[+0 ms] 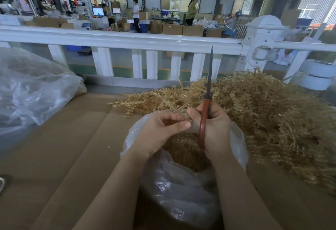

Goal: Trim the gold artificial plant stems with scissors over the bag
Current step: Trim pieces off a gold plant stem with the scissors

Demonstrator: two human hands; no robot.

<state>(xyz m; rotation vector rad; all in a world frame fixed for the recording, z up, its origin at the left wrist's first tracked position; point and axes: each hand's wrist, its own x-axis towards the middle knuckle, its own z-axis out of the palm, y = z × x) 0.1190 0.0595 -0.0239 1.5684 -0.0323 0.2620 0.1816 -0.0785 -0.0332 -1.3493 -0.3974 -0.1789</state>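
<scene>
My right hand (214, 129) is wrapped round the red handles of the scissors (206, 106), whose blades point straight up toward twelve o'clock, closed together. Its forefinger and thumb also reach left to meet my left hand (161, 129), and between the two of them I pinch a thin gold stem (180, 109) that runs up and away toward eleven o'clock; the exact hold of each fingertip on it is hard to make out. My left hand's fingers are curled in around that same stem.

Directly under both hands, at six o'clock, sits the clear plastic bag (181, 189), its mouth open and a heap of gold trimmings (183, 149) inside. The bag rests on a brown cardboard surface (63, 157).

From twelve round to four o'clock lies the big pile of gold artificial plant stems (263, 113), spread over the cardboard just beside the bag. At nine to ten o'clock is a second, larger clear plastic bag (32, 91). Beyond everything, across twelve o'clock, runs a white railing (127, 40), with a workshop of cartons and people behind it.
</scene>
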